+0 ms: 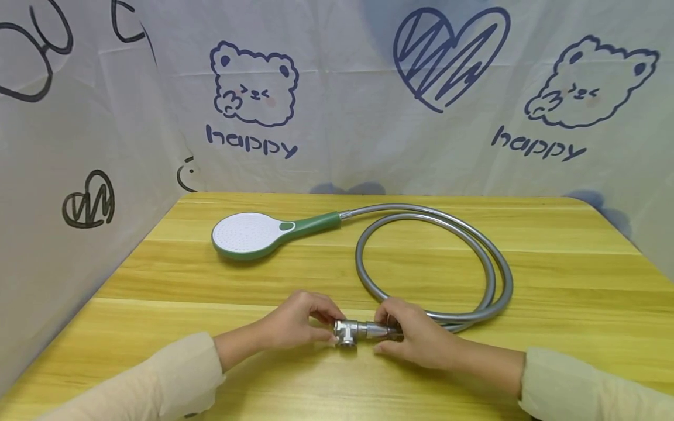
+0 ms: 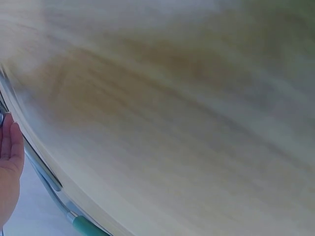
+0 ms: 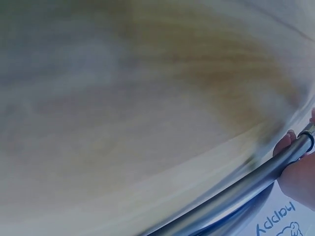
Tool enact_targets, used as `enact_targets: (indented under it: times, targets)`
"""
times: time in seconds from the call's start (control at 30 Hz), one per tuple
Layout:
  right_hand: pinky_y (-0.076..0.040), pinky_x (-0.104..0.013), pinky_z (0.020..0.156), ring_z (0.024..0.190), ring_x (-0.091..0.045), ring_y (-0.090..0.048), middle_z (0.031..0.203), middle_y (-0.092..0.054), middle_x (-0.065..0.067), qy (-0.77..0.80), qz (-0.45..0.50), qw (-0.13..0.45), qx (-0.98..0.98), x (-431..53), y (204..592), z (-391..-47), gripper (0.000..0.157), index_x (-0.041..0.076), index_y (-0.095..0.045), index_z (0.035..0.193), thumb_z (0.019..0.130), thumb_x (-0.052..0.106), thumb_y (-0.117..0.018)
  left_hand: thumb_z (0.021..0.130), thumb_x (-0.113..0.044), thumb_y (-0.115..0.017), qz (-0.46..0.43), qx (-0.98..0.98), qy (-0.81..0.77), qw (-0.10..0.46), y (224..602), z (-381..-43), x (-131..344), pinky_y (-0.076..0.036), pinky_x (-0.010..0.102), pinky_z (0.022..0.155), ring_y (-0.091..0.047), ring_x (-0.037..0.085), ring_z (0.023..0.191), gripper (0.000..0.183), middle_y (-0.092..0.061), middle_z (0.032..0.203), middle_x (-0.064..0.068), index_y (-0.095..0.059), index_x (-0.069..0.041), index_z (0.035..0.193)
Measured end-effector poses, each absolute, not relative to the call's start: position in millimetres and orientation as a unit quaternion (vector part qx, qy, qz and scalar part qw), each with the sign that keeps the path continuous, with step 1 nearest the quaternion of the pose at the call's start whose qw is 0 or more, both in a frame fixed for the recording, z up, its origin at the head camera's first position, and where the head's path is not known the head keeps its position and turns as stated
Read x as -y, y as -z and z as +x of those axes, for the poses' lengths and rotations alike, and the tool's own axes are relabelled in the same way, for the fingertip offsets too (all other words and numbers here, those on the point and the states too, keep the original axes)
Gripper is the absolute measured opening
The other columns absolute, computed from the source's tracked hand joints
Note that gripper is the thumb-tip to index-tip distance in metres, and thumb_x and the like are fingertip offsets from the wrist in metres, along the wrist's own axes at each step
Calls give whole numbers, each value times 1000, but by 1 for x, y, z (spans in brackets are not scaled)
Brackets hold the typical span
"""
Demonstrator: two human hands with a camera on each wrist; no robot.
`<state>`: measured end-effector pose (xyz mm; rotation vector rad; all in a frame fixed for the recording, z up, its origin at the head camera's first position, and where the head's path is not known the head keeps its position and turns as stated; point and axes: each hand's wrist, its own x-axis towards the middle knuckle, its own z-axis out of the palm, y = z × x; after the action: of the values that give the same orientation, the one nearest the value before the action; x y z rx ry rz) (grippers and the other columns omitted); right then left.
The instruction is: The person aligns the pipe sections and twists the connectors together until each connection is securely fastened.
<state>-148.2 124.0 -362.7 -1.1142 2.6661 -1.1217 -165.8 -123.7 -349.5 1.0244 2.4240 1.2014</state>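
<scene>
My left hand (image 1: 297,323) pinches a chrome T-shaped pipe fitting (image 1: 346,333) between thumb and fingers, low in the middle of the head view. At the fitting's right side sits the metal end connector (image 1: 376,331) of a grey shower hose (image 1: 360,263). Thumb and fingers of my right hand (image 1: 423,338) hold the hose at this end. The right wrist view has the hose (image 3: 231,191) running between the fingers and the palm. Only part of the left hand (image 2: 10,167) shows at the left edge of its wrist view.
A green shower head (image 1: 247,234) with a white face lies farther back on the wooden table (image 1: 158,280), joined to the hose's other end. The hose loops round behind my right hand. White cloth walls (image 1: 347,134) with drawings stand behind and beside the table.
</scene>
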Motion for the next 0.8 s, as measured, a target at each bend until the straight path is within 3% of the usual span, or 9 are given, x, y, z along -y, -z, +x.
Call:
enact_targets:
  times: [0.23,0.8]
  targets:
    - [-45,-17,58,70,0,-46,81,-55,3,362,-348,16,-865,-122,360,-147,26,9,-53,86,75,10,-76,73,2,-73,357,-835,-404,111,349,-166,124,-52,16,78,-65,10,85,25,-69,98,10,-69,0,97]
    - [-42,-16,56,68,0,-43,79,-56,4,379,-352,11,-855,-123,364,-149,18,10,-56,85,79,15,-72,72,4,-73,387,-836,-383,70,351,-167,124,-53,18,77,-64,12,86,22,-70,94,8,-70,-1,94]
